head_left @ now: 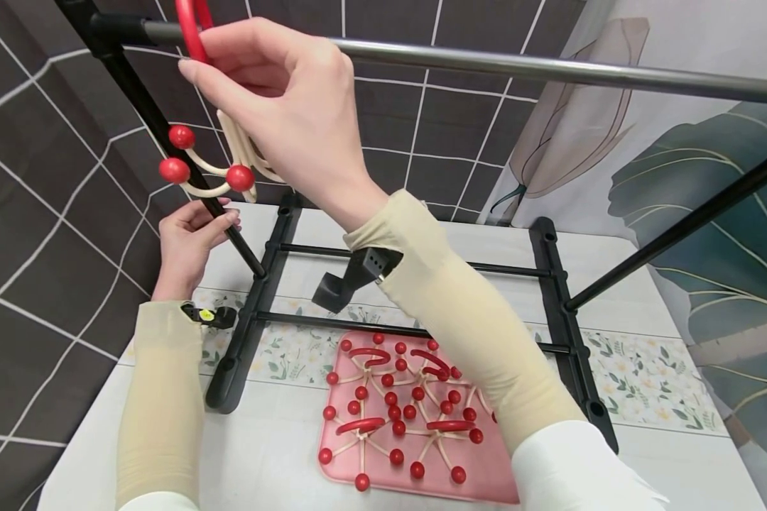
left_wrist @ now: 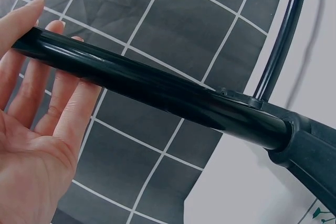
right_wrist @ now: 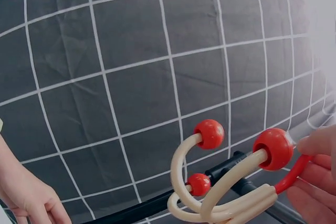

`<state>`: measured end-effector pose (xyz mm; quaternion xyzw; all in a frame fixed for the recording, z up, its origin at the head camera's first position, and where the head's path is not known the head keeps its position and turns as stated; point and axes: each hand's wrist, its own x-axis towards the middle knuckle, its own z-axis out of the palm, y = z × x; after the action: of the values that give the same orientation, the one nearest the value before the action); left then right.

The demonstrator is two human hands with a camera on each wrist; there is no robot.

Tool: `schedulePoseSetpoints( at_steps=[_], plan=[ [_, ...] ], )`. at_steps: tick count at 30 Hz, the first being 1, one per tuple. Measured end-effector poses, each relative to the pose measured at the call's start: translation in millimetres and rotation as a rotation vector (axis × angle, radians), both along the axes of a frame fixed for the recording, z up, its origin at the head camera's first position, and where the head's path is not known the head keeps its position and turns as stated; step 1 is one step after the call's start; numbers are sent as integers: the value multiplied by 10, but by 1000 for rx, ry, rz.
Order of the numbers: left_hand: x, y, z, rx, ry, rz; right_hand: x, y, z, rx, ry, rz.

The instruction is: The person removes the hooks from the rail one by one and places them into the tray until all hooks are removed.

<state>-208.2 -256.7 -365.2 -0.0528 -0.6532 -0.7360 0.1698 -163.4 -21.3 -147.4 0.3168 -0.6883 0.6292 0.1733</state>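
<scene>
My right hand [head_left: 294,106] pinches the red loop [head_left: 192,32] of a cream multi-armed hanger hook between thumb and fingers, at the left end of the silver rod [head_left: 486,60]. Its curved cream arms [right_wrist: 236,176], tipped with red balls [head_left: 239,178], hang below the rod. Whether the loop sits fully over the rod is hard to tell. Lower at left, my left hand [head_left: 188,241] holds the black post [left_wrist: 152,85] of the rack, its thumb on one side and fingers on the other.
A pink tray [head_left: 486,475] on the white tabletop [head_left: 262,454] carries several more such hooks [head_left: 361,426]. Black rack feet [head_left: 230,369] and crossbars [head_left: 319,321] stand behind it. Dark tiled covering [head_left: 32,234] is at left and back, a leaf-patterned curtain [head_left: 697,191] at right.
</scene>
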Motion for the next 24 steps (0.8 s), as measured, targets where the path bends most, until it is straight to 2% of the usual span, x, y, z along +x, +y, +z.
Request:
schedulePoseSetpoints(
  at_steps=[3,9,19,24],
  plan=[
    [-6,-1,-13,21,9,-8,48,46,0,-17,8,26],
    [-20,-6,-21,37,26,-8,110,128,-56,-19,-9,22],
    [-19,-12,-26,52,21,-12,76,300,-305,-26,-24,24],
    [-51,-17,-27,30,0,5,31,404,-436,-54,27,44]
  ],
)
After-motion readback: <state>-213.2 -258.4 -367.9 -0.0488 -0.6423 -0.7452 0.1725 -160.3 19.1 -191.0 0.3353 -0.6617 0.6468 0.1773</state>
